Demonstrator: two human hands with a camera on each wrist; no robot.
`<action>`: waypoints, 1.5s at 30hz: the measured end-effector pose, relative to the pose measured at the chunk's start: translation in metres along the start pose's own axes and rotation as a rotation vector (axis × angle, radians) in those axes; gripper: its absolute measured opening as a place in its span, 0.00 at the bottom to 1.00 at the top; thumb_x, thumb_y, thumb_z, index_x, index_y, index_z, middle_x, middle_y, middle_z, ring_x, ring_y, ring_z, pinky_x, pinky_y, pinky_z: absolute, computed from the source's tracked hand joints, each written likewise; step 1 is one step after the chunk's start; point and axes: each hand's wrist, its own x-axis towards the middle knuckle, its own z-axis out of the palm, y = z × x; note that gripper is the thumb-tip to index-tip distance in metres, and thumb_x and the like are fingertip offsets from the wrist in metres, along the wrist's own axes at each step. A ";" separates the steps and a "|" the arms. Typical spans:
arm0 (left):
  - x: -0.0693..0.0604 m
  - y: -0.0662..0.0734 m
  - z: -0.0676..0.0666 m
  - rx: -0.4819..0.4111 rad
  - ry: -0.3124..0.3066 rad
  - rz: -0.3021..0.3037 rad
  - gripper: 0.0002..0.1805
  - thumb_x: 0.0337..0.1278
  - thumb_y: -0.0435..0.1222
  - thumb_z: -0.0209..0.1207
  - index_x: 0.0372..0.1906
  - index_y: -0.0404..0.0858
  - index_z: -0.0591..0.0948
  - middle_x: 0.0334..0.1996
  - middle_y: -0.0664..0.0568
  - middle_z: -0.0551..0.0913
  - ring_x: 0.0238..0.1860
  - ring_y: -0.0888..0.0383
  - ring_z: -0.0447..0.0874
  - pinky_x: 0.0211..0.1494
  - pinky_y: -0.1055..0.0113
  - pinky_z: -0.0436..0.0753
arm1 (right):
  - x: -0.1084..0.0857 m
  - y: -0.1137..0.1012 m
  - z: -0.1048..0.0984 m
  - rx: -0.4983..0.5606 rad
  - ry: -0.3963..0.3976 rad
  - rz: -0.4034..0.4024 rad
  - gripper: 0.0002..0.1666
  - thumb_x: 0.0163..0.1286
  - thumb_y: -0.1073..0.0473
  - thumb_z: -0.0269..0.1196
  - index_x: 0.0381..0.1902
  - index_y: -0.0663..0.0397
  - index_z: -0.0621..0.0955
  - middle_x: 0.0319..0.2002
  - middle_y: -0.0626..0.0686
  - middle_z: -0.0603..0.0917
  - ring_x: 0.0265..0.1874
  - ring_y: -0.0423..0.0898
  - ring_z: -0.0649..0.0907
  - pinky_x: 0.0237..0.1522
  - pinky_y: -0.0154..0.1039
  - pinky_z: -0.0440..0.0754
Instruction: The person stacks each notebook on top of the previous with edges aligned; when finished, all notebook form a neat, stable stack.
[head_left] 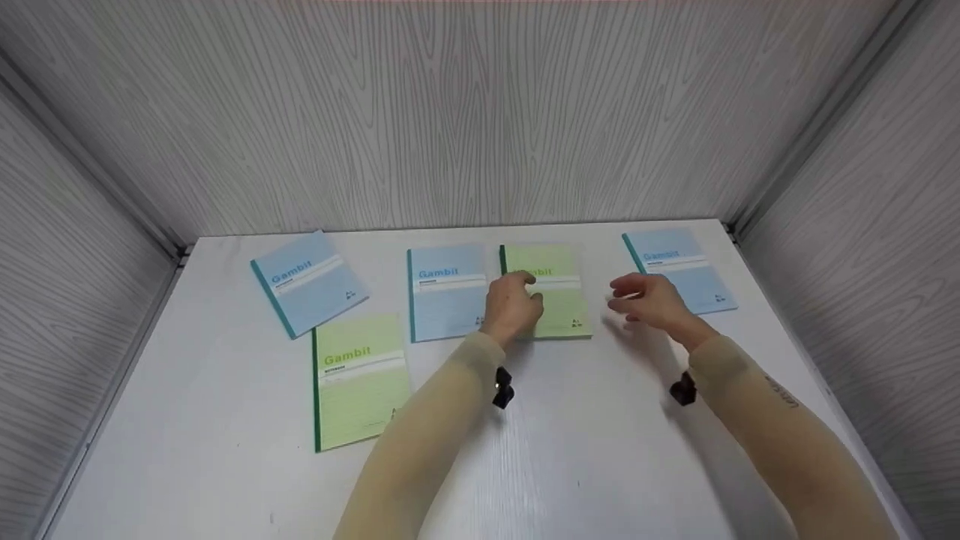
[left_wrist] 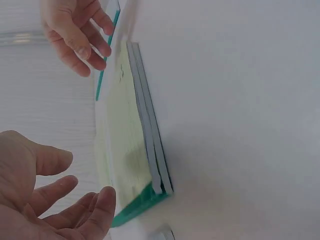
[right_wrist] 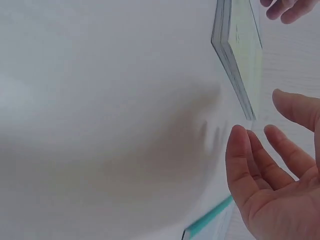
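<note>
In the head view, my left hand (head_left: 513, 306) hangs over the left part of a green notebook (head_left: 562, 306), fingers loosely bent and holding nothing. The left wrist view shows that hand (left_wrist: 60, 200) apart from the green notebook (left_wrist: 125, 150), which looks like two stacked notebooks with aligned edges. My right hand (head_left: 651, 301) is in the air between the green notebook and a blue notebook (head_left: 679, 262) at the right, its fingers relaxed around nothing. In the right wrist view the right hand (right_wrist: 280, 185) is also empty, with the green notebook's corner (right_wrist: 245, 55) beyond the fingertips.
A blue notebook (head_left: 446, 300) lies just left of the green one. Farther left are a tilted blue notebook (head_left: 307, 289) and another green notebook (head_left: 360, 397) nearer the front. Wood-grain panels (head_left: 465, 112) stand behind and beside the white table (head_left: 540, 465).
</note>
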 end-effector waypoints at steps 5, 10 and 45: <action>-0.003 0.033 0.027 -0.038 -0.067 0.010 0.20 0.81 0.36 0.62 0.70 0.35 0.86 0.71 0.41 0.88 0.76 0.45 0.84 0.80 0.51 0.82 | -0.014 0.024 -0.036 -0.015 0.013 0.006 0.33 0.84 0.50 0.68 0.78 0.60 0.78 0.74 0.66 0.82 0.62 0.56 0.88 0.55 0.34 0.92; -0.007 0.067 0.062 -0.072 -0.140 -0.058 0.21 0.80 0.39 0.64 0.70 0.38 0.86 0.70 0.45 0.89 0.75 0.49 0.85 0.79 0.54 0.83 | -0.038 0.051 -0.067 -0.028 0.050 0.036 0.36 0.84 0.47 0.67 0.79 0.62 0.76 0.75 0.68 0.80 0.65 0.59 0.84 0.53 0.29 0.90; -0.057 0.137 0.142 -0.339 -0.316 -0.267 0.36 0.76 0.46 0.67 0.84 0.54 0.74 0.85 0.57 0.75 0.87 0.56 0.71 0.88 0.58 0.73 | -0.073 0.090 -0.114 -0.027 0.033 0.301 0.46 0.82 0.45 0.67 0.87 0.60 0.67 0.88 0.69 0.64 0.81 0.61 0.69 0.86 0.62 0.70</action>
